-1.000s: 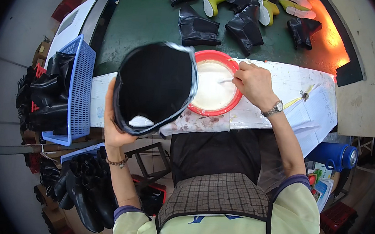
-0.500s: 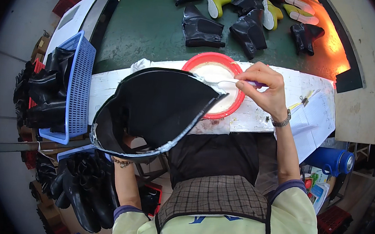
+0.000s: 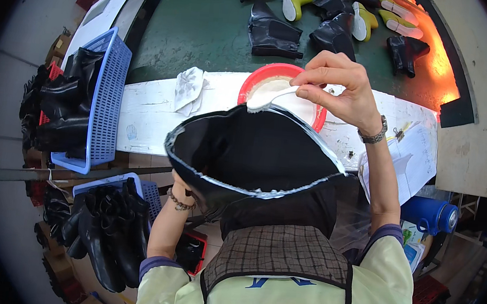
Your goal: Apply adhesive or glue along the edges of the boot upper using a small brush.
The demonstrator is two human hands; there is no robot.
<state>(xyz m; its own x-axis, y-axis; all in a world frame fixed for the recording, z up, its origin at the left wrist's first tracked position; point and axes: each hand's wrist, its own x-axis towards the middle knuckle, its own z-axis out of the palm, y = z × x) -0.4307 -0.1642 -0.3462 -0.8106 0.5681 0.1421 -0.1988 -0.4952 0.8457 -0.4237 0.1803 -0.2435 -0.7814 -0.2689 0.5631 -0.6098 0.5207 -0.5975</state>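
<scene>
A black boot upper [image 3: 267, 151] gapes open in front of me, white paste smeared along much of its rim. My left hand [image 3: 182, 186] supports it from the left and below; its fingers are mostly hidden behind the black material. Pinched between the thumb and fingers of my right hand [image 3: 341, 90] is a small white brush [image 3: 276, 97], much like a toothbrush. Its bristle end rests at the upper's far rim. Just beyond, a red bowl [image 3: 245, 89] holds creamy white paste and is partly covered by the upper and the brush.
Black and yellow boots [image 3: 294, 5] lie on a green surface [image 3: 191, 26] at the back, orange-lit at right. Blue baskets [image 3: 109, 100] of black boots stand left. A crumpled cloth [image 3: 189, 89], papers [image 3: 410, 161] and a blue bottle [image 3: 426, 214] are near the white table [image 3: 148, 117].
The boot upper has swung right and turned, its rim now lying more level. My right hand has risen slightly, and the brush tilts down to the far rim. More of the cloth shows.
</scene>
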